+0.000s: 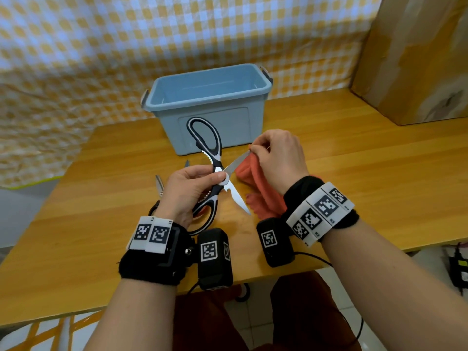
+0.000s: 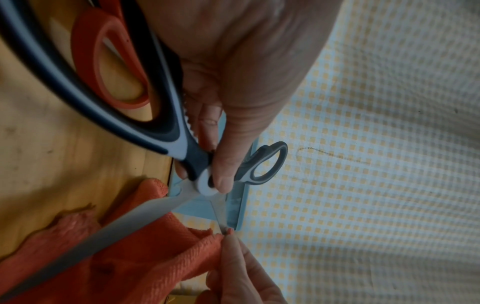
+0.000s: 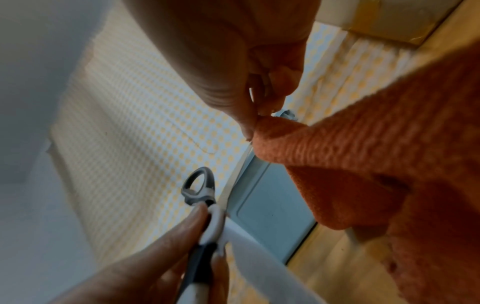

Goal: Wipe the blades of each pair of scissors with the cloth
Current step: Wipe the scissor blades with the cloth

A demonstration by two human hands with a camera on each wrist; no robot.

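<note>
Black-and-white kitchen scissors [image 1: 219, 173] are held above the wooden table, spread wide. My left hand [image 1: 214, 174] pinches them at the round pivot [image 2: 205, 183], thumb on top. One blade [image 1: 236, 162] points up and right; the other [image 1: 239, 198] points down toward me. My right hand [image 1: 253, 149] pinches an orange cloth [image 1: 258, 186] round the tip of the upper blade. The rest of the cloth [image 2: 130, 257] hangs down to the table. In the right wrist view the fingertips [image 3: 250, 123] squeeze the cloth [image 3: 363, 164] on the thin blade edge.
Other scissors lie on the table under my left hand: steel blade tips [image 1: 159, 184] and an orange handle [image 2: 85, 61] show. An open blue plastic bin [image 1: 210, 102] stands just behind the hands. A cardboard box [image 1: 417, 59] stands at the back right.
</note>
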